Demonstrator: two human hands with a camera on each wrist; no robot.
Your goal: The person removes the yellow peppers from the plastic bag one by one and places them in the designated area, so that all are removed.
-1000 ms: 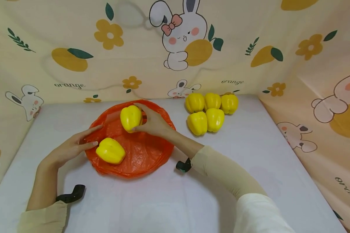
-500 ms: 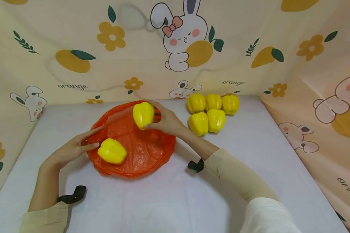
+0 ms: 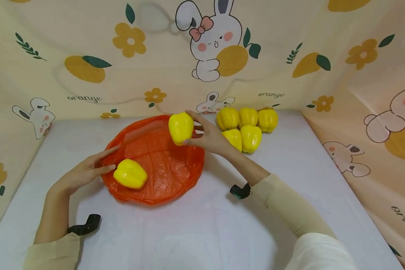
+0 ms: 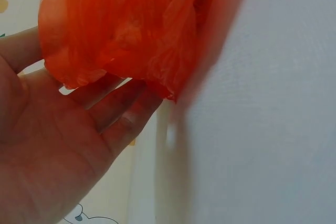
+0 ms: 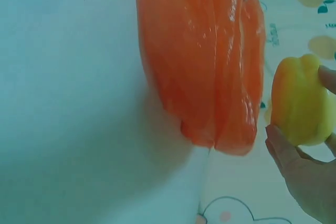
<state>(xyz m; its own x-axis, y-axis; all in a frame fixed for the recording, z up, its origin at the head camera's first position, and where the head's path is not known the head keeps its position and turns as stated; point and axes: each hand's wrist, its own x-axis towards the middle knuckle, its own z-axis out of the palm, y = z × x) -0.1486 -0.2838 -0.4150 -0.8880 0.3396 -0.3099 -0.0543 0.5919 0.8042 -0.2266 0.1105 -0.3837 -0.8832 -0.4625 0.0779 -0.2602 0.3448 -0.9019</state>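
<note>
My right hand (image 3: 210, 137) grips a yellow bell pepper (image 3: 181, 128) between thumb and fingers, above the right back rim of an orange plastic bag (image 3: 162, 165). In the right wrist view this pepper (image 5: 300, 100) is apart from the bag's outer wall (image 5: 199, 61). At the bag's left rim, my left hand (image 3: 84, 172) reaches over the edge with fairly straight fingers. Another yellow bell pepper (image 3: 130, 174) lies inside the bag, near the left thumb tip. In the left wrist view the orange plastic (image 4: 126, 30) partly hides the left fingers (image 4: 123, 108).
Several yellow bell peppers (image 3: 251, 138) stand grouped at the back right of the white table (image 3: 189, 232). Printed cloth (image 3: 138, 75) rises behind the table and at its sides. A black wrist device (image 3: 239, 191) sits on the right arm, another (image 3: 87, 224) on the left.
My right hand has carried the yellow bell pepper rightward and slightly up, from over the bag's middle to its right back rim. The left hand and the other pepper stay nearly in place.
</note>
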